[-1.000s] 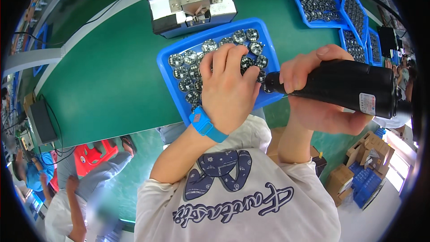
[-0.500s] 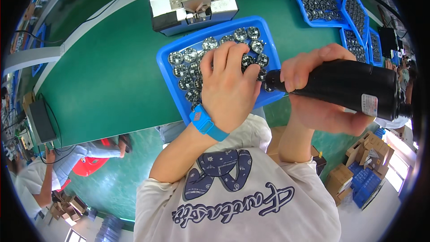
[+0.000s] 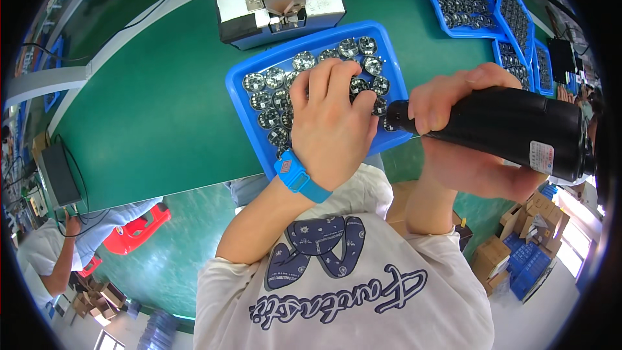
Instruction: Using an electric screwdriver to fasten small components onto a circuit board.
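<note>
Tray (image 3: 251, 124), 12 o'clock: smooth plastic. Round parts (image 3: 304, 61) inside: glossy, glassy-looking. Black tool (image 3: 518, 123), 3 o'clock: smooth, plastic-like. Shirt (image 3: 363, 285), 6 o'clock: matt cloth.

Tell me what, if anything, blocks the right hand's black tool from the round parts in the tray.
Nothing visible stands between the tool in the right hand and the nearest parts at the right of the tray. Farther left, the left hand covers some parts, so it stands in the way there.
</note>
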Demonstrator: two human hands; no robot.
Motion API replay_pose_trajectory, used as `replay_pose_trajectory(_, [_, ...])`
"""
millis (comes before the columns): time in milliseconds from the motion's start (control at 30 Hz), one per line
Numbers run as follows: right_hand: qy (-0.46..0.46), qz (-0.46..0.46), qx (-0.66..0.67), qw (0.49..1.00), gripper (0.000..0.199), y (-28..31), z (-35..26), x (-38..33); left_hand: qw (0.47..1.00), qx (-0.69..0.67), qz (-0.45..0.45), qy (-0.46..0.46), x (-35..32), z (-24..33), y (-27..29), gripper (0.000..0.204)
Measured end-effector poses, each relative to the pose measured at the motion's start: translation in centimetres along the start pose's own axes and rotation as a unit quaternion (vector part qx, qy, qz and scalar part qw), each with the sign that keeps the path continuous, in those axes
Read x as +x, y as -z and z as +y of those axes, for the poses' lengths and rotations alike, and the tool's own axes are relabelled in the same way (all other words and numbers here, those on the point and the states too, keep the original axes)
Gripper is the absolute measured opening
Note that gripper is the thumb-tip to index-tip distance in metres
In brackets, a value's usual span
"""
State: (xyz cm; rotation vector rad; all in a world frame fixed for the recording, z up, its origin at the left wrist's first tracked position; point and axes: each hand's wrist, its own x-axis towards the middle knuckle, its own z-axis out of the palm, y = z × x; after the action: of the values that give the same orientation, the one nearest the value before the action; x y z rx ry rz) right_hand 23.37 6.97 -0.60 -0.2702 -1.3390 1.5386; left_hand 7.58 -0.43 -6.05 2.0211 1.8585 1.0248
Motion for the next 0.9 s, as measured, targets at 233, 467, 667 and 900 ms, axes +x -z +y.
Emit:
replay_pose_trajectory(233, [0.025, 0.002, 0.023, 0.999, 0.106, 0.6, 1.4, -0.4, 1.0, 0.0, 0.002, 0.001, 0.1, 0.0, -0.1, 0.027])
replay_pose_trajectory(467, [0.026, 0.022, 0.045, 0.998, 0.107, -0.1, 0.5, -0.1, 1.0, 0.006, 0.003, 0.009, 0.0, 0.0, -0.1, 0.029])
replay_pose_trajectory(667, [-0.025, 0.001, 0.004, 1.0, 0.108, 0.3, 0.6, -0.4, 1.0, 0.007, 0.001, 0.013, 0.0, 0.0, -0.3, 0.026])
replay_pose_trajectory(900, [-0.069, -0.032, -0.077, 0.994, 0.109, -0.1, 0.8, -0.2, 1.0, -0.008, 0.017, 0.004, 0.0, -0.2, -0.5, 0.018])
